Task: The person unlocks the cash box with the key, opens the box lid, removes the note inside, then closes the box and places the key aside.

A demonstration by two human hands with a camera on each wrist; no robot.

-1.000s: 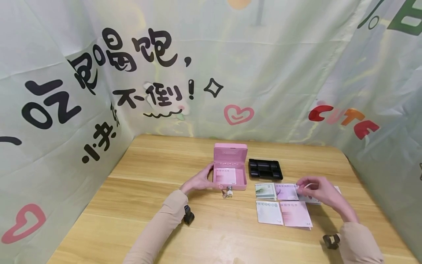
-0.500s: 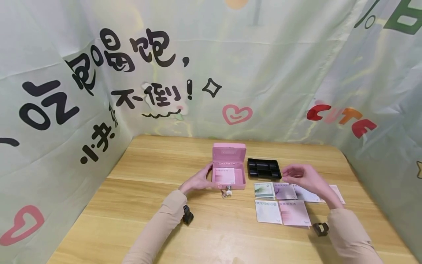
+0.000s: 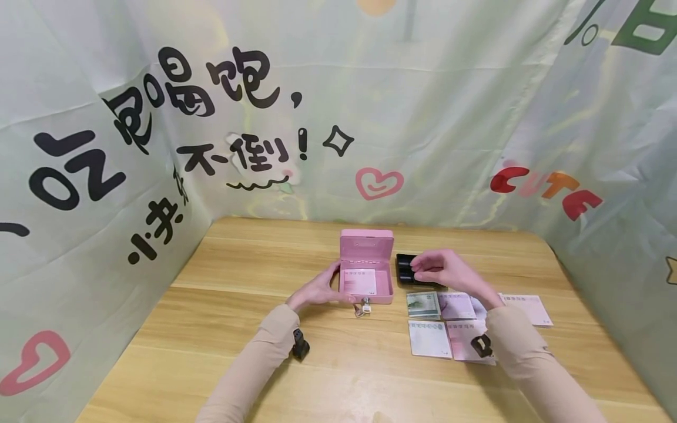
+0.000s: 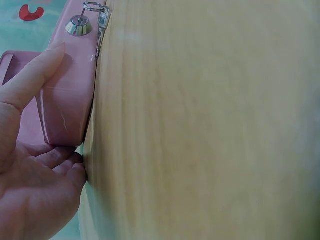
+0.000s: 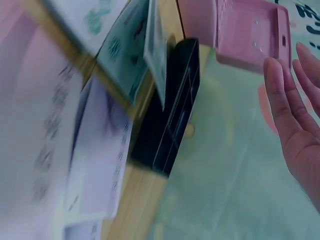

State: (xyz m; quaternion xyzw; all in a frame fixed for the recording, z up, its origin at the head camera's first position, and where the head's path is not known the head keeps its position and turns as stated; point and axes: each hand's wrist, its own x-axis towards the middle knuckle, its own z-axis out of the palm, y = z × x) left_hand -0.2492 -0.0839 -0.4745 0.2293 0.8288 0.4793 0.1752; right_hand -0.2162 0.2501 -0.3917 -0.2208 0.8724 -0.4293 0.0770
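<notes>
A pink cash box (image 3: pixel 383 289) stands on the table with its lid (image 3: pixel 367 245) raised and a pink banknote (image 3: pixel 360 282) inside. My left hand (image 3: pixel 321 288) holds the box at its left front corner. In the left wrist view the thumb (image 4: pixel 44 70) lies on the front wall and the fingers curl at the side. A key ring (image 4: pixel 95 7) hangs from the lock (image 4: pixel 78 26). My right hand (image 3: pixel 443 271), holding nothing, is above the black coin tray (image 3: pixel 404 271) right of the box; its fingers (image 5: pixel 285 92) are loosely extended in the right wrist view.
Banknotes lie in two rows in front of the tray: a green one (image 3: pixel 423 305), a purple one (image 3: pixel 456 305), a pale one (image 3: pixel 430 339) and a pink one (image 3: pixel 460 341). Another pink note (image 3: pixel 529 309) lies at the right. A printed curtain (image 3: pixel 449 147) surrounds the table.
My right hand has moved left from the back row of banknotes to above the black tray. The left hand stays on the cash box.
</notes>
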